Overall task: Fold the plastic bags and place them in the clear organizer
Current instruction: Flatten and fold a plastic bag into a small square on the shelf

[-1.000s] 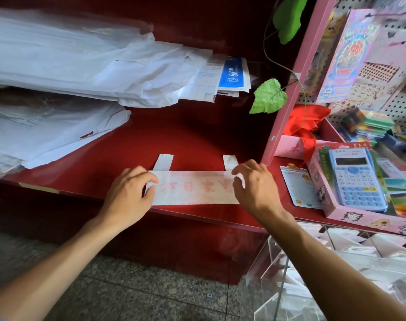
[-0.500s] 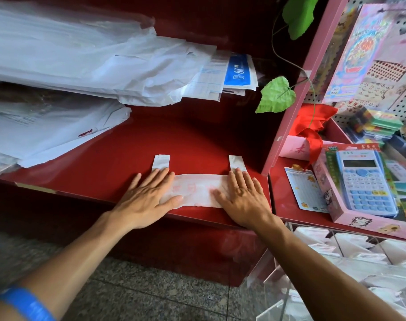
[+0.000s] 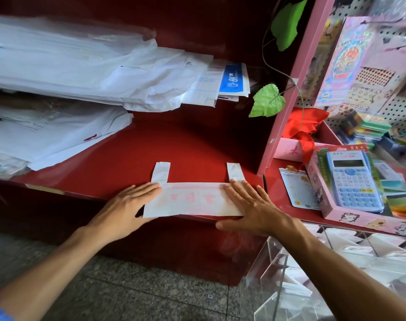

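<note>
Head view: both hands flat on a half-folded plastic bag at the front edge of a red shelf.

Far left, loose white bags (image 3: 65,72) lie stacked at the back of the shelf (image 3: 132,156). Left hand (image 3: 125,208), fingers straight, presses the left end of the plastic bag (image 3: 192,200), now a long strip with red print; nothing gripped. Two handle tabs (image 3: 161,171) poke out beyond its far edge. Right hand (image 3: 250,207), also flat and spread, presses the right end, thumb off the shelf lip. Right again, a boxed calculator (image 3: 354,181); below it the clear organizer (image 3: 336,274), with folded bags inside. Risks, as I judge them: the slick film may spring open or slide off the near edge once pressure lifts, and trapped air or the stray tabs could skew the next fold.
</note>
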